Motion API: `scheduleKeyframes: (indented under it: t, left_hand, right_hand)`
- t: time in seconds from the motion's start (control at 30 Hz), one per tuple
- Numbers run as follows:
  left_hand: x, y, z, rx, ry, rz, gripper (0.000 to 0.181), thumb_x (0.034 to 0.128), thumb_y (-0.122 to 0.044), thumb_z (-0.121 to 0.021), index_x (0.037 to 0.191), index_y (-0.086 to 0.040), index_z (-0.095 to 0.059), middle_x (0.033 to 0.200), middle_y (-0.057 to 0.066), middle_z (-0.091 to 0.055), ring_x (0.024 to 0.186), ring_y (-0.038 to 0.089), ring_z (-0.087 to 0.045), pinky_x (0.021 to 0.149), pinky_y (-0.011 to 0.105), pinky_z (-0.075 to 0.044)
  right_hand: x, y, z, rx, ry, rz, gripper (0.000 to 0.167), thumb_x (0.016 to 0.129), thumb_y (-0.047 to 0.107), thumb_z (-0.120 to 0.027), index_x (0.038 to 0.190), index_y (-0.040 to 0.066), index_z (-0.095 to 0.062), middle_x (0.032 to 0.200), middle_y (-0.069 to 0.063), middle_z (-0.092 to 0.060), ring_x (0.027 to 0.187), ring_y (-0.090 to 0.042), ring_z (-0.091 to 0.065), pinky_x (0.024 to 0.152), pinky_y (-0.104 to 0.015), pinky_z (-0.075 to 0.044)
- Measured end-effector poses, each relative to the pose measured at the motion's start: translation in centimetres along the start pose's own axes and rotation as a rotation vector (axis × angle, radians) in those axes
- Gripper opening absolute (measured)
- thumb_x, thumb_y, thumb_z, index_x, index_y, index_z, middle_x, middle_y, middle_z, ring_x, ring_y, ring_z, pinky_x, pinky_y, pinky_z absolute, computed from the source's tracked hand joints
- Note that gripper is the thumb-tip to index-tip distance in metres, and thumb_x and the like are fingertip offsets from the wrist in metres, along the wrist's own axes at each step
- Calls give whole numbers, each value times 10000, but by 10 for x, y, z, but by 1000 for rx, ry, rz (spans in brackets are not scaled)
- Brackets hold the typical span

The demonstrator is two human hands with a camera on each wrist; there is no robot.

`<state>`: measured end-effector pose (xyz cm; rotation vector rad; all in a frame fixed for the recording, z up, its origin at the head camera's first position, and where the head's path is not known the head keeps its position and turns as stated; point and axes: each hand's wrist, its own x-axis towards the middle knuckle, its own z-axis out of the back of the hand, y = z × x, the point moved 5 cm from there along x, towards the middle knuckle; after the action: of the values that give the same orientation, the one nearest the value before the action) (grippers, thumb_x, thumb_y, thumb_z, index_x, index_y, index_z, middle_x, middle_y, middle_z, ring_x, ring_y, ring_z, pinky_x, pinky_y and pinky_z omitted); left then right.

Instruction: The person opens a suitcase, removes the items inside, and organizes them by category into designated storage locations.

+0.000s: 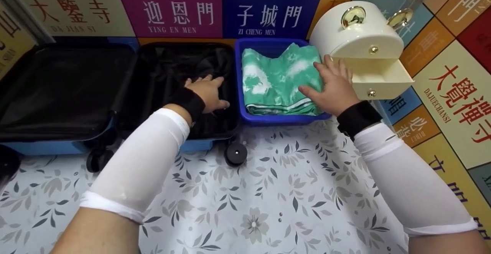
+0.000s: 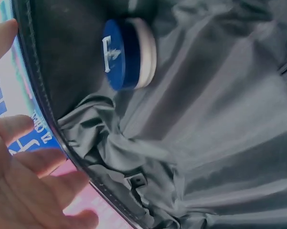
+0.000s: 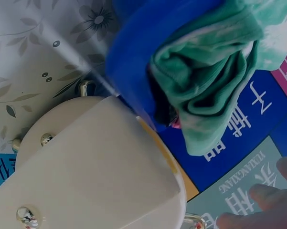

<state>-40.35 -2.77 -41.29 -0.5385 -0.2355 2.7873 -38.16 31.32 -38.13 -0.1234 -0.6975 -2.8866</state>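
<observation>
My left hand [image 1: 205, 93] is over the right half of an open suitcase [image 1: 161, 66] with black lining, fingers spread and nothing in them. In the left wrist view, a round jar with a blue lid [image 2: 122, 55] lies on its side inside the lining, apart from the fingers. My right hand [image 1: 335, 87], fingers also spread, hovers at the right edge of a folded green-and-white tie-dye cloth [image 1: 284, 77]. That cloth fills a blue basket [image 1: 284, 120]. Whether the right fingertips touch the cloth cannot be told; the right wrist view shows the fingers [image 3: 270, 195] holding nothing.
To the right of the basket stands a white rounded cabinet [image 1: 356, 35] with gold knobs, its lower drawer [image 1: 391, 89] pulled out. The suitcase's other half [image 1: 65, 89] lies at the left. A suitcase wheel [image 1: 235, 154] juts over the floral tablecloth [image 1: 264, 192]. Lettered panels form the walls.
</observation>
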Motion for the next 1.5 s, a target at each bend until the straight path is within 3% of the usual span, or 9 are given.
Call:
scheduleKeyframes:
  t: [0.2, 0.37, 0.53, 0.7, 0.83, 1.03, 1.2, 1.33, 1.5]
  left_hand:
    - [19, 4, -1, 59, 25, -31, 904, 1017, -539, -632, 1696, -122, -205, 1731, 242, -230, 1595, 426, -259, 1272, 608, -271]
    - [35, 1, -16, 102, 58, -68, 895, 1006, -491, -666, 1668, -46, -261, 1696, 263, -307, 1570, 409, -327, 1262, 528, -335]
    - [43, -3, -33, 116, 90, -118, 853, 986, -446, -700, 1629, -16, -341, 1622, 251, -448, 1503, 407, -440, 1224, 516, -396]
    - [39, 1, -42, 151, 9, -122, 614, 960, -341, -743, 1475, -55, -571, 1447, 215, -636, 1331, 406, -612, 1081, 565, -520]
    - [37, 4, -43, 162, -58, -121, 459, 957, -264, -724, 1355, -45, -660, 1360, 212, -677, 1226, 402, -662, 1018, 552, -559]
    - [39, 16, -36, 40, -119, -88, 684, 927, -320, -771, 1496, -20, -537, 1446, 245, -607, 1305, 419, -607, 1098, 537, -504]
    - [33, 27, -23, -64, -244, -96, 774, 878, -367, -793, 1516, -37, -505, 1467, 205, -596, 1274, 388, -624, 1082, 523, -502]
    - [20, 21, -12, -149, -345, -144, 745, 868, -403, -804, 1489, -86, -540, 1406, 145, -626, 1160, 336, -666, 1006, 510, -538]
    - [6, 12, -1, -208, -376, -193, 804, 913, -433, -786, 1577, -123, -453, 1506, 136, -579, 1215, 322, -651, 1027, 499, -532]
  right_hand:
    - [3, 6, -6, -23, 19, 20, 904, 960, 584, -683, 1637, 74, -369, 1766, -203, -110, 1607, -538, 54, 1269, -702, 69]
    - [5, 10, -10, -31, 42, 28, 901, 966, 582, -676, 1641, 75, -362, 1761, -220, -113, 1603, -548, 56, 1265, -710, 61]
    - [6, 9, -13, -50, 70, 10, 915, 965, 593, -675, 1649, 82, -345, 1766, -208, -105, 1609, -531, 65, 1270, -701, 65]
    - [8, 17, -16, -58, 75, 18, 915, 960, 599, -679, 1646, 88, -355, 1766, -203, -119, 1617, -512, 64, 1280, -679, 69]
    - [8, 20, -17, -65, 73, 28, 912, 955, 597, -688, 1640, 87, -370, 1763, -207, -133, 1615, -519, 61, 1284, -674, 55]
    - [5, 19, -16, -65, 59, 21, 905, 959, 584, -689, 1638, 79, -371, 1760, -209, -142, 1615, -521, 50, 1283, -684, 36]
    - [4, 25, -20, -45, 67, 28, 890, 972, 580, -673, 1645, 89, -360, 1765, -200, -124, 1621, -499, 57, 1283, -693, 0]
    - [3, 37, -25, 19, 76, 46, 848, 990, 550, -670, 1642, 99, -370, 1765, -192, -140, 1631, -472, 23, 1299, -662, -51]
    - [-1, 63, -34, 119, 106, 99, 795, 1027, 500, -644, 1642, 82, -360, 1763, -187, -158, 1644, -423, -55, 1318, -587, -140]
